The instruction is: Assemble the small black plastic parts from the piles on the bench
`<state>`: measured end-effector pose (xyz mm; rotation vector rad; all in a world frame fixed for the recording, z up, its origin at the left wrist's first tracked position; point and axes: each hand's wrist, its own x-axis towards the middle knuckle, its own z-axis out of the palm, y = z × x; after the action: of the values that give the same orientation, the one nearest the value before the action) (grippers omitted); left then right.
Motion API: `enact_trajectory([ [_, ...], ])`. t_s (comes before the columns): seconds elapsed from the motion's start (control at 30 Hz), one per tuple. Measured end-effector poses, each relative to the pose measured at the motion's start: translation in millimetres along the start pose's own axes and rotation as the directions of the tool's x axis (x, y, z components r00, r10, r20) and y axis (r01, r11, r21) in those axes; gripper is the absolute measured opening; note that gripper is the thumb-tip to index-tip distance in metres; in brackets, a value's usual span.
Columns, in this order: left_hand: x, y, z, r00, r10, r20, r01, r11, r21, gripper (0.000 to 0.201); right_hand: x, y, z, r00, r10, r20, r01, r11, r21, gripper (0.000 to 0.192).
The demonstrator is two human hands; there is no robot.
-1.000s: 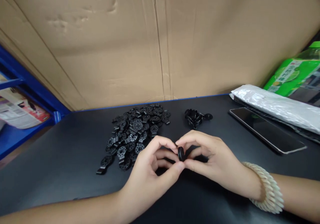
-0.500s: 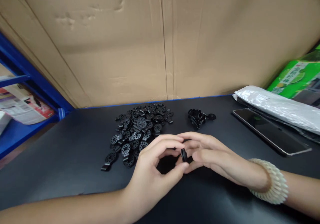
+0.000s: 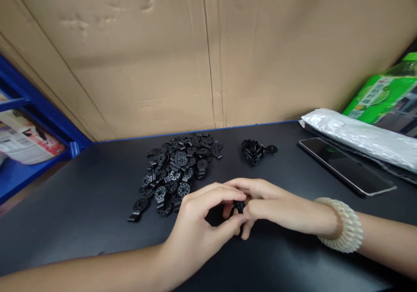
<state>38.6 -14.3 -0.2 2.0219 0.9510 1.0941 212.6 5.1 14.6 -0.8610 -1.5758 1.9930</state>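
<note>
Between both hands is a small black plastic disc-shaped clip (image 3: 239, 206), mostly covered by fingers. My left hand (image 3: 205, 222) pinches it between thumb and fingertips. My right hand (image 3: 273, 203) closes on the same piece from the right, its thumb pressed against it and its other fingers curled behind. Left of the hands lies a pile of similar black clips (image 3: 180, 159) with round perforated heads and short tabs. One clip (image 3: 139, 208) lies at the pile's near left edge. Beyond my right hand sits a smaller clump of glossy black pieces (image 3: 256, 150).
A phone (image 3: 347, 166) lies on the black table (image 3: 81, 196) at right, beside a silvery plastic package (image 3: 361, 131). Behind that stands a green pack (image 3: 374, 94). A cardboard wall (image 3: 146, 66) closes off the back; a blue metal shelf (image 3: 42, 109) stands at left.
My right hand has closed in on the clip, its thumb now pressing at it, so less of the piece shows. The view has shifted slightly.
</note>
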Motion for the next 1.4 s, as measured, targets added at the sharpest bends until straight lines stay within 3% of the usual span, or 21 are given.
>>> enact_trajectory([
  [0.17,1,5,1.2,0.999,-0.009,0.052,0.012,0.998,-0.055,0.016,1,4,3,0.998,0.063,-0.025,-0.064,0.997,-0.048,0.028],
  [0.43,0,2,4.0,0.990,-0.098,0.102,0.112,0.984,-0.138,0.020,4,5,7,0.992,0.054,-0.117,-0.066,0.992,-0.105,0.022],
  [0.63,-1,-2,5.4,0.989,-0.135,0.055,0.142,0.976,-0.168,0.021,3,3,8,0.992,0.073,-0.100,-0.080,0.994,-0.076,0.027],
  [0.73,-1,-4,3.8,0.976,-0.218,0.010,0.215,0.952,-0.218,0.016,2,4,9,0.993,0.048,-0.105,-0.056,0.995,-0.077,0.027],
  [0.9,3,-3,-1.3,0.955,-0.288,0.068,0.290,0.867,-0.404,0.009,-2,1,0,0.998,0.052,0.031,-0.053,0.998,0.039,0.044],
  [1.0,6,-2,-4.3,0.964,-0.264,-0.023,0.234,0.888,-0.396,0.008,-3,0,-11,0.998,0.035,0.048,-0.040,0.993,0.112,0.055],
  [1.07,8,-2,-5.4,0.964,-0.254,-0.077,0.211,0.909,-0.361,0.009,-5,-1,-17,0.999,0.025,0.026,-0.026,0.998,0.063,0.053],
  [1.13,8,-4,-5.7,0.966,-0.249,-0.064,0.210,0.910,-0.357,0.008,-7,-2,-21,1.000,-0.020,0.005,0.021,0.993,-0.116,0.047],
  [1.2,7,-6,-5.7,0.969,-0.243,-0.041,0.212,0.906,-0.365,0.009,-9,-4,-27,0.992,-0.129,-0.008,0.115,0.904,-0.411,0.042],
  [1.27,5,-8,-5.9,0.965,-0.261,-0.032,0.233,0.903,-0.361,0.011,-11,-8,-37,0.951,-0.306,-0.040,0.189,0.680,-0.709,0.040],
  [1.33,4,-8,-6.4,0.954,-0.300,-0.028,0.272,0.898,-0.346,0.010,-12,-12,-53,0.865,-0.497,-0.069,0.167,0.415,-0.894,0.037],
  [1.4,4,-9,-6.7,0.946,-0.325,-0.014,0.302,0.893,-0.333,0.008,-11,-15,-72,0.784,-0.615,-0.082,0.087,0.240,-0.967,0.036],
])
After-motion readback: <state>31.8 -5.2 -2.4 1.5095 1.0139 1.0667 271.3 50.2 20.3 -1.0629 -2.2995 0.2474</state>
